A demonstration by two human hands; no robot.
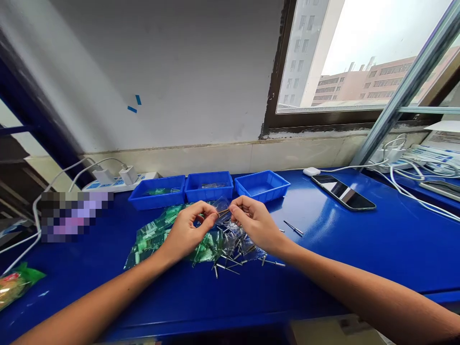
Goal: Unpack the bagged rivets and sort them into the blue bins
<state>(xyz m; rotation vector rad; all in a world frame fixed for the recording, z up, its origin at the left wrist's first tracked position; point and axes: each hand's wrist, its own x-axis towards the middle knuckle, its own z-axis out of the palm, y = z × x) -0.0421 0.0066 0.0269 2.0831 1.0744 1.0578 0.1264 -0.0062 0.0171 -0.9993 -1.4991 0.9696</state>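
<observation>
My left hand point(196, 223) and my right hand point(251, 218) are both closed in a pinch, held close together above the pile. Between their fingertips is a small clear plastic bag point(223, 205) with a thin brass-coloured piece in it, its kind too small to tell. Under and left of my hands lie green-tinted plastic bags point(154, 235) with pale pieces inside. Loose silver pop rivets point(228, 269) and more clear bags point(249, 247) are spread below my right hand. A few rivets point(293, 228) lie apart to the right.
Three blue trays point(158, 203) stand along the wall; the left and middle ones hold small bags. A phone point(343, 191) and a white earphone case point(311, 171) lie at right. Power strips with white cables point(122, 179) sit at both sides. A green food packet point(21, 282) is at left.
</observation>
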